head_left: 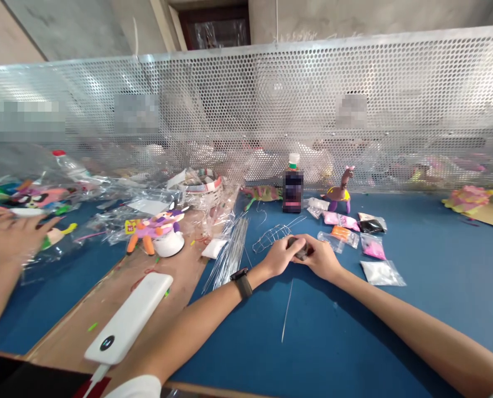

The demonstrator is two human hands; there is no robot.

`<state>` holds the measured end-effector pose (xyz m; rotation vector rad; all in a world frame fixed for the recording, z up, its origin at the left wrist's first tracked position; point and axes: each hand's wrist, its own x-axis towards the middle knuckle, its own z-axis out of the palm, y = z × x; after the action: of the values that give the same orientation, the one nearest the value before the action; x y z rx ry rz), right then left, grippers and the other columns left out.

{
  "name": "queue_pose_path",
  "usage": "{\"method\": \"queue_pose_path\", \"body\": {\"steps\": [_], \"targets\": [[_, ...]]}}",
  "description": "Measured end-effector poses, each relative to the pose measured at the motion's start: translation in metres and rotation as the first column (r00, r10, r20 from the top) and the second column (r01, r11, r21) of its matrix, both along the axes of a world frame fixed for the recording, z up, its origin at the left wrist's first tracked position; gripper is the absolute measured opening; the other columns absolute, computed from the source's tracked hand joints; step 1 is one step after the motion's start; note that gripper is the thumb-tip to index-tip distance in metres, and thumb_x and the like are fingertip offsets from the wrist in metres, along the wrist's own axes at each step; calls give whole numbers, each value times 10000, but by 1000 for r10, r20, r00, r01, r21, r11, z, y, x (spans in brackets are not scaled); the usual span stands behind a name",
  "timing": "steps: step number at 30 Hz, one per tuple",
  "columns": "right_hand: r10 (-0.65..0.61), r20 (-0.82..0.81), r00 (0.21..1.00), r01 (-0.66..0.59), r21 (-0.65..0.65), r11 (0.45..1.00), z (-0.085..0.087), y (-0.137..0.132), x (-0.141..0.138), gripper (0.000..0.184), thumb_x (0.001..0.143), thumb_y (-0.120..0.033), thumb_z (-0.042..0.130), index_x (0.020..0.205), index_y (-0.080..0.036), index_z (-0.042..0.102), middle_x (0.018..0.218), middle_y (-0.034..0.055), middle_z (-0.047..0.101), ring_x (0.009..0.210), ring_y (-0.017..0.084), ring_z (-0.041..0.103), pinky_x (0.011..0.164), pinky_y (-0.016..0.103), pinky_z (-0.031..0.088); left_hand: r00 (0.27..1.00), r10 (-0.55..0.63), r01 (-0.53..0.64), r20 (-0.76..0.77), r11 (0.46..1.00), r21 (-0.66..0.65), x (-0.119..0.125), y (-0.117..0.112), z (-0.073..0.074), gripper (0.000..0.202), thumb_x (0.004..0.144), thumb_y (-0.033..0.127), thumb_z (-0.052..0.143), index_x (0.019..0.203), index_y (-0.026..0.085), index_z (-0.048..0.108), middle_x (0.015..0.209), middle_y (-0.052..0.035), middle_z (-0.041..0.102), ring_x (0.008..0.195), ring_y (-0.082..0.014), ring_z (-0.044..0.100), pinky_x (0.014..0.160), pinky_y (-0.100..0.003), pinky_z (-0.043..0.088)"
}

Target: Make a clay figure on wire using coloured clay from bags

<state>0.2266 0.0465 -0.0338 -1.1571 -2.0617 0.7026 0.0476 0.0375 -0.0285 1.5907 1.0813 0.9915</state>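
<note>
Both of my hands meet above the blue table, fingers wrapped around a dark grey-brown lump of modelling clay (pixel 300 250). My left hand (pixel 280 256), with a dark watch on its wrist, presses its thumb on the lump. My right hand (pixel 323 260) closes on it from the other side, and part of the lump is hidden by the fingers. Just behind my left hand lies a bent wire frame (pixel 266 239). A bundle of straight metal wires (pixel 233 249) lies to the left. One loose wire (pixel 286 312) lies in front of my hands.
Small bags of coloured clay, including a pink bag (pixel 373 246) and a white bag (pixel 382 273), lie right. Behind stand a dark bottle (pixel 293 188) and an animal figure (pixel 340 193). Left are a power bank (pixel 130 318), an orange-legged figure (pixel 155 228) and another person's hands (pixel 11 237).
</note>
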Motion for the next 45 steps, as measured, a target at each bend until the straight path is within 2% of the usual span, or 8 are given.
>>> {"method": "queue_pose_path", "body": {"steps": [8, 11, 17, 21, 28, 32, 37, 45], "targets": [[-6, -92, 996, 10, 45, 999, 4, 0, 0, 98, 786, -284, 639, 755, -227, 566, 604, -35, 622, 564, 154, 552, 554, 258, 392, 997, -35, 36, -73, 999, 18, 0, -3, 2, 459, 798, 597, 764, 910, 176, 618, 805, -13, 646, 739, -159, 583, 678, -264, 444], [17, -61, 998, -14, 51, 999, 5, -2, -3, 140, 796, -293, 653, 915, -230, 619, 749, -17, 686, 633, 165, 600, 601, 266, 434, 1000, -8, 9, -13, 999, 36, 0, -1, 0, 467, 834, 593, 743, 1022, 176, 644, 919, -30, 686, 830, -173, 616, 760, -280, 473], [-18, 56, 998, 15, 46, 999, 2, -8, -5, 712, 790, -361, 758, 1437, -249, 482, 1046, 62, 750, 695, 207, 680, 654, 321, 501, 997, 68, -67, -37, 997, 28, 2, -2, 1, 446, 863, 600, 713, 915, 161, 662, 836, -28, 685, 771, -172, 608, 703, -277, 448], [5, 31, 1000, -9, 122, 992, 1, -7, -4, 531, 863, -367, 715, 1358, -263, 553, 1253, 94, 708, 799, 208, 689, 743, 346, 536, 995, 75, -74, -67, 997, 18, 2, -2, 2, 472, 861, 631, 695, 840, 161, 648, 763, -15, 652, 730, -169, 598, 673, -277, 442], [-22, 98, 995, 12, 108, 994, 1, -3, -4, 136, 906, -350, 677, 955, -229, 638, 879, 28, 723, 741, 199, 646, 641, 288, 443, 989, 144, -142, -33, 988, 58, 3, -2, -2, 439, 937, 633, 594, 964, 195, 596, 792, 0, 655, 761, -168, 634, 701, -274, 477], [-91, 157, 983, 77, 94, 993, -1, -5, -6, 223, 878, -355, 697, 1054, -233, 635, 894, 25, 730, 753, 203, 667, 645, 280, 438, 981, 180, -169, -68, 975, 147, 3, -2, -3, 397, 1003, 579, 512, 989, 195, 609, 944, -45, 722, 898, -195, 677, 822, -301, 498], [-65, 92, 994, 61, 53, 997, 1, -8, -6, 687, 844, -416, 737, 1449, -252, 458, 1032, 31, 744, 732, 190, 686, 655, 285, 479, 973, 194, -175, -125, 974, 145, 3, 0, -3, 455, 1051, 555, 389, 917, 188, 623, 954, -78, 740, 913, -224, 687, 820, -329, 497], [-23, 49, 999, 20, 58, 998, 6, -7, -4, 424, 866, -390, 730, 1266, -270, 657, 952, 14, 773, 733, 194, 684, 676, 294, 478, 981, 107, -90, -162, 990, 104, 3, -5, 2, 385, 988, 566, 550, 1041, 196, 642, 990, -50, 747, 943, -219, 693, 841, -314, 487]]}}
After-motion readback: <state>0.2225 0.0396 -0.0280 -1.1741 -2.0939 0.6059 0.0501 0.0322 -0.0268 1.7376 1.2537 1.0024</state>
